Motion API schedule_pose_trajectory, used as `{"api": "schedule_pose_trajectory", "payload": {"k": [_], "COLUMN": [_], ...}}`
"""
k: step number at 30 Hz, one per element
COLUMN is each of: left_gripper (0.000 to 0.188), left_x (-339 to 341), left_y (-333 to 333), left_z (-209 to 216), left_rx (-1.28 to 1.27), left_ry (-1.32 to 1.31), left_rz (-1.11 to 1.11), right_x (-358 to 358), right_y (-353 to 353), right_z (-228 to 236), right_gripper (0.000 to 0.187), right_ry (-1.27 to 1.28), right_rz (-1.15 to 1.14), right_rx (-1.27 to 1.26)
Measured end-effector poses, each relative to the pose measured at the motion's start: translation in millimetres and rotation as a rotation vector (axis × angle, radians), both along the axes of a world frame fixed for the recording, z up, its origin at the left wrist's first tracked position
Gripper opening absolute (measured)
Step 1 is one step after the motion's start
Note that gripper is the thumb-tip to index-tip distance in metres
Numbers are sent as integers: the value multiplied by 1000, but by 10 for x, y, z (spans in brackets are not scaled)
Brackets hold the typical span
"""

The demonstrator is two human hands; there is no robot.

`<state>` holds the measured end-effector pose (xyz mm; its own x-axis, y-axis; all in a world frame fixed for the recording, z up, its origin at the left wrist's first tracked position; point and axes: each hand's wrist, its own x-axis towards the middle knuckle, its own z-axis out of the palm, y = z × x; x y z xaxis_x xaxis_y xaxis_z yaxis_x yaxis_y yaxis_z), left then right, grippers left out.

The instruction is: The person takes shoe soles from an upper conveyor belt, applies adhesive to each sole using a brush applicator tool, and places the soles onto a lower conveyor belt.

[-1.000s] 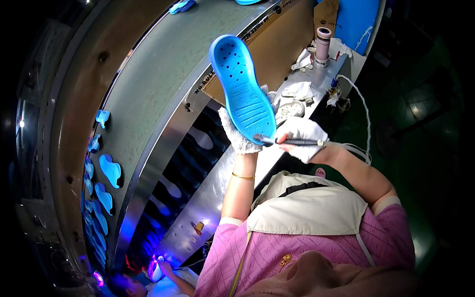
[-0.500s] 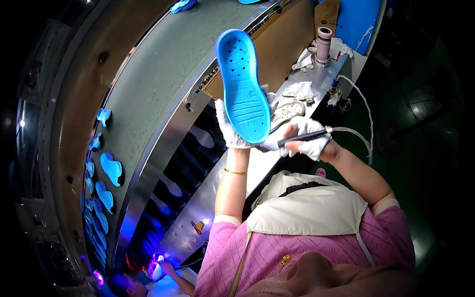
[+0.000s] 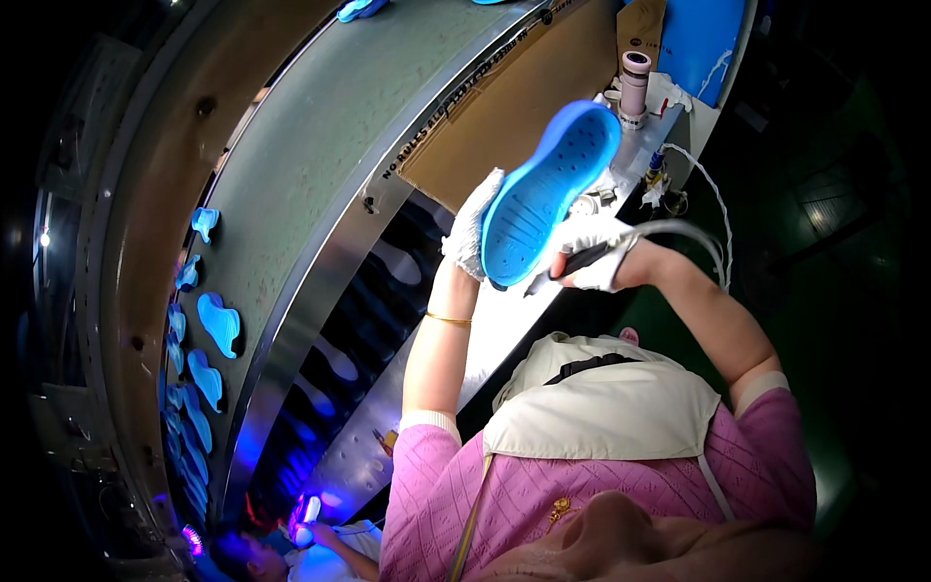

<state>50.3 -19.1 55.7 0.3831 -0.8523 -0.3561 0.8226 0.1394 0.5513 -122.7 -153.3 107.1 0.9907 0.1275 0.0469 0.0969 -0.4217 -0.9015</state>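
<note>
Blue, likely light and bendy, the shoe sole [image 3: 540,199] is held above the tabletop [image 3: 499,325] by the left hand [image 3: 473,228]; its sides seem best gripped. At its right, a black tool [image 3: 585,258] is pinched by the right hand [image 3: 593,244].

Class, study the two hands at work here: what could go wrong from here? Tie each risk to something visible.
1. The left hand grips the blue sole along its heel half, so the toe end might tip or slip.
2. The dark-handled tool in the right hand is close to the heel and could mark it.
3. The pale tube behind the tool might snag.
</note>
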Motion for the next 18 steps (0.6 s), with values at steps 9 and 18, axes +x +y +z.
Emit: {"api": "schedule_pose_trajectory", "payload": {"k": [9,18], "left_gripper": [43,52], "left_x": [-93,-162], "left_y": [-10,-16], "left_z": [195,191], "left_rx": [189,198], "left_ry": [-187,-197], "left_rz": [-200,-290], "right_x": [59,-10], "right_y": [-54,-315], "right_z": [97,248], "right_gripper": [14,14], "right_ry": [93,98], "right_rz": [-28,29], "right_rx": [-133,-99]}}
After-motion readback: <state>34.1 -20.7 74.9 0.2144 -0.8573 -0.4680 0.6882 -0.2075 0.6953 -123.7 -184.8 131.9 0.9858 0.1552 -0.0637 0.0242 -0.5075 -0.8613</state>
